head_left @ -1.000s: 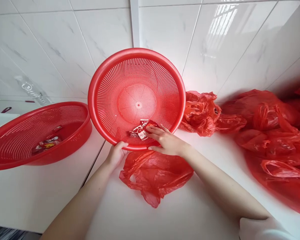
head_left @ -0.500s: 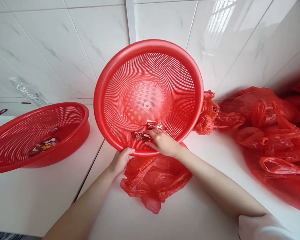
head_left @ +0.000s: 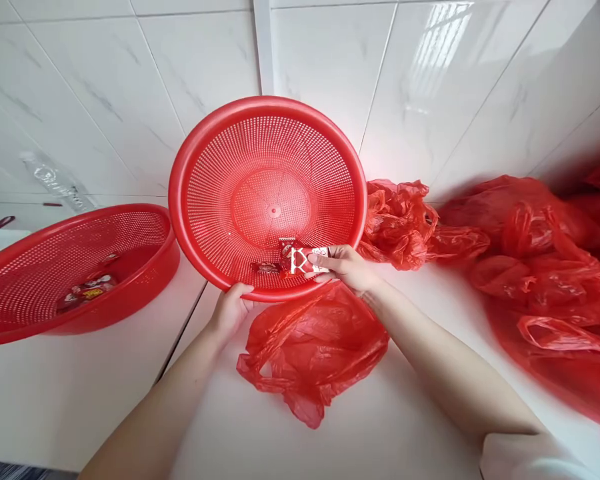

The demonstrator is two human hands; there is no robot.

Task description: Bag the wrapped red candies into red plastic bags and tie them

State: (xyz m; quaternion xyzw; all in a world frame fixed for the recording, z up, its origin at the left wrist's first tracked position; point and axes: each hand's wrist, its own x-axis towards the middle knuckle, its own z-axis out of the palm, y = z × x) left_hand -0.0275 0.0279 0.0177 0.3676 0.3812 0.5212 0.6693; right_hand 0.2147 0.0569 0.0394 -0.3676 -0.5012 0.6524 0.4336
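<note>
A round red plastic basket (head_left: 274, 157) with mesh sides is tilted so that its inside faces me. My left hand (head_left: 230, 310) grips its lower rim, thumb over the edge. Between the thumb and fingers of my right hand (head_left: 347, 268) is a small red-and-white wrapped packet (head_left: 303, 260), held just inside the basket near the lower right rim. Other small red packets (head_left: 267, 267) lie in the basket beside it. Below the basket, a thin red plastic bag (head_left: 315, 353) rests crumpled on the white table (head_left: 240, 427).
A second red basket (head_left: 150, 283), with several packets (head_left: 93, 288) inside, stands at the left. Behind it leans a clear plastic bottle (head_left: 55, 180). Filled red bags (head_left: 540, 233) and a crumpled bag (head_left: 400, 223) lie at the right. A tiled wall (head_left: 320, 53) rises behind.
The basket has shifted left with my left hand on its rim. My right hand has lifted a packet from the basket's lower inside and moved slightly right. More of the bag below shows.
</note>
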